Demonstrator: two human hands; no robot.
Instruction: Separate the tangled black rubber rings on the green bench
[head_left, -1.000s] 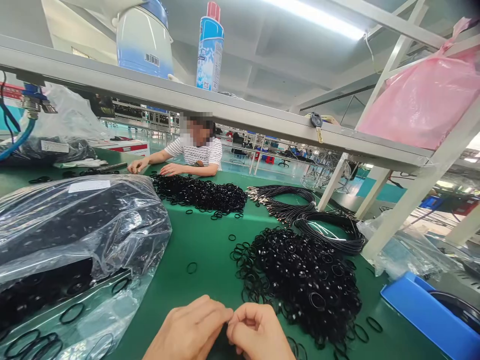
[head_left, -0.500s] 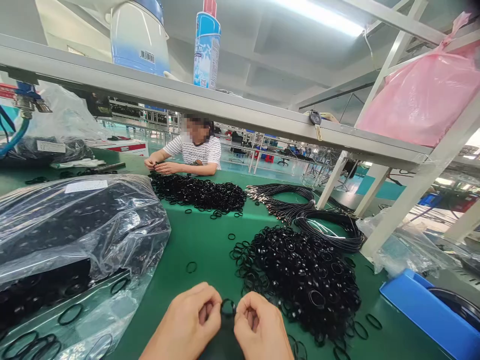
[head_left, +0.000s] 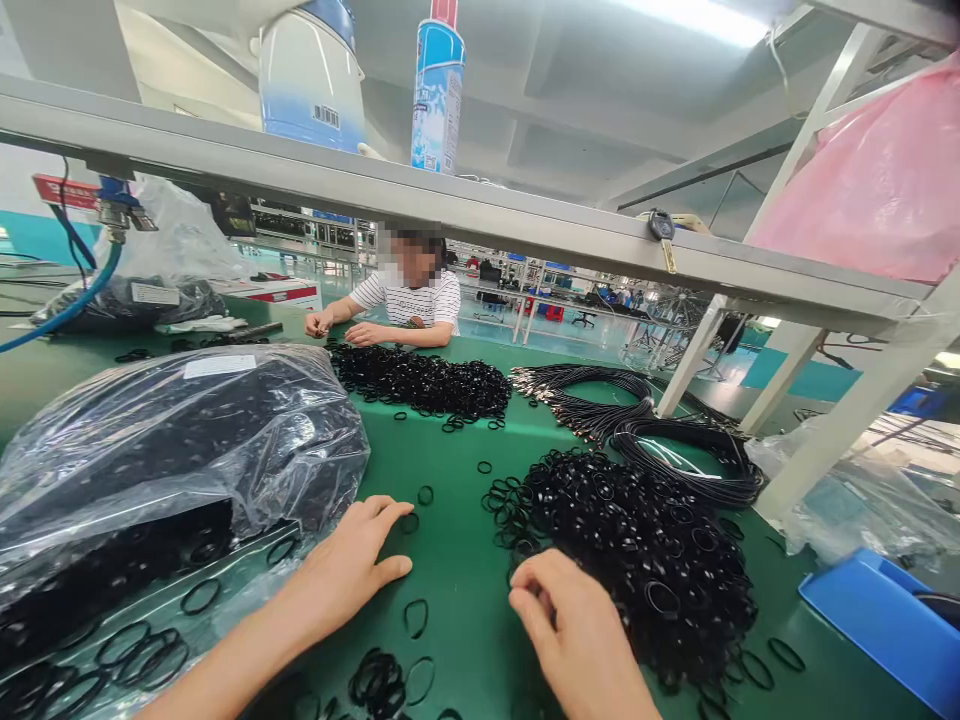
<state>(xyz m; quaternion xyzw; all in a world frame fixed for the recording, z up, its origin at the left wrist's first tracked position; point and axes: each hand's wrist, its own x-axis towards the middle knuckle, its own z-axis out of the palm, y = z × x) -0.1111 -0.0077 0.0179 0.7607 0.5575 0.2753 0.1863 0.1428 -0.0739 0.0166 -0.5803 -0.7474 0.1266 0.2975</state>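
The left hand (head_left: 352, 555) is holding its fingers apart beside a black ring (head_left: 411, 531), likely light, springy, best pinched by its rim, left of the near-right ring pile (head_left: 645, 560), which the curled right hand (head_left: 574, 620) is overlapping, its grip unclear.

We are facing a surface (head_left: 454, 590). On its left, a bag (head_left: 300, 425) is lying; on its right, a pile of rings (head_left: 637, 550) is sitting, just beside our right grip (head_left: 570, 620). Our left grip (head_left: 349, 555) is hovering between bag and pile, near a loose ring (head_left: 417, 523). Closer to us, a clump of rings (head_left: 375, 683) is lying. Behind the pile, coils of cable (head_left: 701, 490) are resting, and left of those a farther pile (head_left: 427, 380) is stretching, with a person (head_left: 420, 302) behind it. At far right, a box (head_left: 877, 620) is sitting. Above, a tub (head_left: 311, 85) and a can (head_left: 437, 100) are standing on a shelf (head_left: 525, 217).
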